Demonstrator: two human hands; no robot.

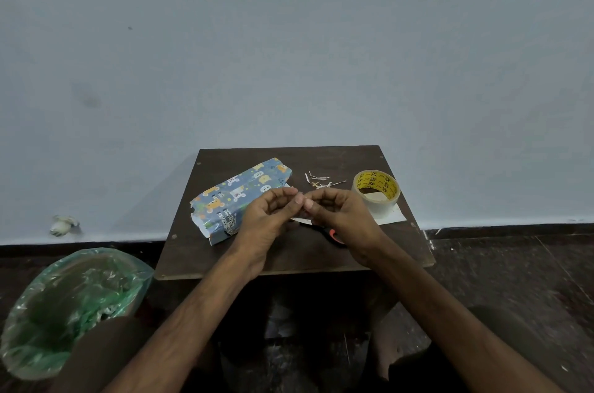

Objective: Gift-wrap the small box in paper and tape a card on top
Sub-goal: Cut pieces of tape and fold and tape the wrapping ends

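Note:
The box (238, 196), wrapped in blue paper with cartoon animals, lies slanted on the left half of the small dark table (289, 259). Just to its right, above the table's middle, my left hand (266, 216) and right hand (344, 216) meet fingertip to fingertip. Both pinch a tiny pale piece between thumb and forefinger; it looks like clear tape but is too small to be sure. A tape roll (376, 193) with a yellow core stands at the right on a white card (393, 216).
Scissors with an orange handle (336, 236) peek out from under my right hand. Thin paper scraps (321, 182) lie behind my hands. A bin lined with a green bag (74, 306) stands on the floor at the left. The wall rises right behind the table.

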